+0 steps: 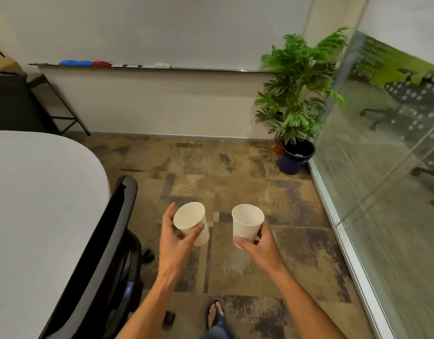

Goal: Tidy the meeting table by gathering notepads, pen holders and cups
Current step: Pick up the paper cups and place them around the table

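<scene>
Left hand [178, 237] pinches a tilted cup [192, 222]; right hand [256, 243] pinches another, both right of the counter [40, 192]. Loose fingertip holds risk dropping.

A black office chair [108, 253] stands just left of the left hand, its back against the grey table edge. Patterned brown carpet [235, 182] lies under both hands. Ahead and to the right of the right hand, a potted palm [299, 94] fills the corner (dark pot, beside a glass wall [387, 167]). Farther ahead, a whiteboard ledge [137, 67] carries blue and red erasers.
</scene>
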Motion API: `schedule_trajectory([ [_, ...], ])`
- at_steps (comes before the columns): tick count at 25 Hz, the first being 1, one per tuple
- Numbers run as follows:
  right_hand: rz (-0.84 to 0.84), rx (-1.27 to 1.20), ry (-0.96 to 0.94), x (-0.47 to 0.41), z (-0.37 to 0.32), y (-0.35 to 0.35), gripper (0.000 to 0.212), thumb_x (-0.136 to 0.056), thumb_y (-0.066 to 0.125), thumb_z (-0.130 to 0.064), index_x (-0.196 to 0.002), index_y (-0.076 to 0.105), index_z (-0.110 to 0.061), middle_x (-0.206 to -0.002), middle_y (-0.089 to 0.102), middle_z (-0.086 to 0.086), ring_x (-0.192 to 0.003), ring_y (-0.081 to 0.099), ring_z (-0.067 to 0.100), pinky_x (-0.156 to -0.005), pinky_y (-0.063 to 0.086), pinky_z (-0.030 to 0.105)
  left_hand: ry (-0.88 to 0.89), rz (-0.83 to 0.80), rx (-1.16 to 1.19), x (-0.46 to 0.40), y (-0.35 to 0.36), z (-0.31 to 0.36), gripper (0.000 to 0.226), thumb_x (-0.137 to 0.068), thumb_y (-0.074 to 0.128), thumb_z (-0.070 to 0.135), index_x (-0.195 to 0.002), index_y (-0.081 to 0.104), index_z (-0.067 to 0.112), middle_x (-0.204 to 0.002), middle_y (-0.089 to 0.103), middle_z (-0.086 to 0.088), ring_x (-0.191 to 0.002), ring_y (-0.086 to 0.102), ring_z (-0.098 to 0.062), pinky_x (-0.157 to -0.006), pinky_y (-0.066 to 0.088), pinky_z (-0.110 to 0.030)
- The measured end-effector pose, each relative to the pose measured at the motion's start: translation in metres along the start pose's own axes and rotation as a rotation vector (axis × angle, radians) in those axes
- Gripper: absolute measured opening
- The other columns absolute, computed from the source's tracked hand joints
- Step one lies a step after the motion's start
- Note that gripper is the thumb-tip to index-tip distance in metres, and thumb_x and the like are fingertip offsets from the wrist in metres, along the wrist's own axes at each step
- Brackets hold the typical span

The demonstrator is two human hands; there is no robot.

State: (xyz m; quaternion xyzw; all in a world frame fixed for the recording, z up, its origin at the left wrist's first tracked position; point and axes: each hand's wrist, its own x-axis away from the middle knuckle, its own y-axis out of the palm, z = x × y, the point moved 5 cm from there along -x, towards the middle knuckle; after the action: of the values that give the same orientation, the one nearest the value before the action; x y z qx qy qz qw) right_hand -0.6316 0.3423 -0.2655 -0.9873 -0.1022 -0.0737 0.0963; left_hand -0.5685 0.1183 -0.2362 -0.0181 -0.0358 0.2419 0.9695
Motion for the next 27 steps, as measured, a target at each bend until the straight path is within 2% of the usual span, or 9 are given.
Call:
schedule_trajectory([
  [5, -0.071, 0.048, -0.005, -0.118, -0.026, 0.006, 0.074, -0.08, 0.083, -0.019, -0.135, 0.037, -0.038, -0.121, 0.054, -0.022, -0.11, 0.055, 0.001, -0.071, 0.051, 0.016, 0.036, 0.066, -0.008, -0.104, 0.023, 0.011, 0.089, -0.073, 0.084, 0.041, -0.145, 0.033, 0.041, -0.142, 0.044, 0.015, -0.127, 0.051, -0.013, -0.105, 0.046, -0.036],
  [8, -0.148, 0.079, -0.027, -0.181, -0.045, 0.023, 0.075, -0.081, 0.082, -0.017, -0.135, 0.034, -0.04, -0.118, 0.049, -0.027, -0.104, 0.053, -0.004, -0.072, 0.047, 0.012, 0.018, 0.121, -0.023, -0.153, 0.03, 0.014, 0.097, -0.065, 0.082, 0.053, -0.147, 0.031, 0.038, -0.143, 0.043, 0.016, -0.13, 0.048, -0.013, -0.111, 0.042, -0.04],
  [10, -0.191, 0.078, -0.03, -0.218, -0.054, 0.035, 0.077, -0.082, 0.081, -0.013, -0.138, 0.035, -0.037, -0.121, 0.051, -0.021, -0.105, 0.054, 0.001, -0.075, 0.046, 0.012, -0.007, 0.158, -0.027, -0.178, 0.032, 0.014, 0.098, -0.065, 0.082, 0.053, -0.147, 0.031, 0.038, -0.142, 0.044, 0.018, -0.13, 0.047, -0.011, -0.111, 0.041, -0.039],
  [13, -0.278, 0.077, -0.048, -0.278, -0.059, 0.053, 0.079, -0.08, 0.082, -0.013, -0.143, 0.038, -0.03, -0.129, 0.055, -0.011, -0.115, 0.055, 0.01, -0.084, 0.049, 0.019, -0.043, 0.237, -0.047, -0.216, 0.036, 0.011, 0.092, -0.071, 0.085, 0.043, -0.147, 0.031, 0.04, -0.133, 0.044, 0.028, -0.126, 0.047, -0.008, -0.11, 0.039, -0.035],
  [15, -0.38, 0.089, -0.052, -0.317, -0.058, 0.066, 0.079, -0.078, 0.084, -0.016, -0.141, 0.04, -0.036, -0.129, 0.056, -0.013, -0.115, 0.056, 0.009, -0.086, 0.05, 0.024, -0.049, 0.317, -0.052, -0.241, 0.039, 0.008, 0.092, -0.071, 0.084, 0.046, -0.146, 0.031, 0.043, -0.134, 0.046, 0.025, -0.127, 0.048, -0.01, -0.109, 0.04, -0.035],
  [17, -0.47, 0.1, -0.07, -0.349, -0.062, 0.076, 0.077, -0.078, 0.084, -0.017, -0.137, 0.04, -0.041, -0.126, 0.055, -0.018, -0.114, 0.056, 0.007, -0.084, 0.05, 0.022, -0.042, 0.391, -0.059, -0.264, 0.038, 0.01, 0.093, -0.069, 0.084, 0.05, -0.145, 0.03, 0.046, -0.139, 0.046, 0.02, -0.128, 0.047, -0.01, -0.11, 0.04, -0.037],
  [20, -0.615, 0.113, -0.118, -0.404, -0.083, 0.086, 0.078, -0.078, 0.085, -0.018, -0.138, 0.04, -0.04, -0.127, 0.055, -0.017, -0.111, 0.056, 0.005, -0.079, 0.051, 0.019, -0.039, 0.56, -0.029, -0.302, 0.039, 0.022, 0.094, -0.068, 0.083, 0.05, -0.145, 0.03, 0.046, -0.139, 0.047, 0.017, -0.129, 0.048, -0.013, -0.113, 0.038, -0.043],
  [25, -0.843, 0.145, -0.204, -0.481, -0.127, 0.106, 0.074, -0.08, 0.083, -0.019, -0.134, 0.04, -0.047, -0.126, 0.055, -0.02, -0.113, 0.056, 0.004, -0.075, 0.052, 0.016, -0.046, 0.803, 0.009, -0.336, 0.054, 0.044, 0.092, -0.071, 0.084, 0.043, -0.145, 0.03, 0.046, -0.124, 0.044, 0.037, -0.128, 0.048, -0.014, -0.113, 0.038, -0.043],
  [27, -0.906, 0.153, -0.215, -0.499, -0.134, 0.121, 0.074, -0.08, 0.083, -0.021, -0.132, 0.039, -0.05, -0.126, 0.054, -0.022, -0.112, 0.056, 0.003, -0.073, 0.051, 0.016, -0.067, 0.878, 0.01, -0.344, 0.051, 0.045, 0.091, -0.072, 0.084, 0.042, -0.146, 0.03, 0.046, -0.122, 0.043, 0.038, -0.127, 0.049, -0.013, -0.112, 0.038, -0.041],
])
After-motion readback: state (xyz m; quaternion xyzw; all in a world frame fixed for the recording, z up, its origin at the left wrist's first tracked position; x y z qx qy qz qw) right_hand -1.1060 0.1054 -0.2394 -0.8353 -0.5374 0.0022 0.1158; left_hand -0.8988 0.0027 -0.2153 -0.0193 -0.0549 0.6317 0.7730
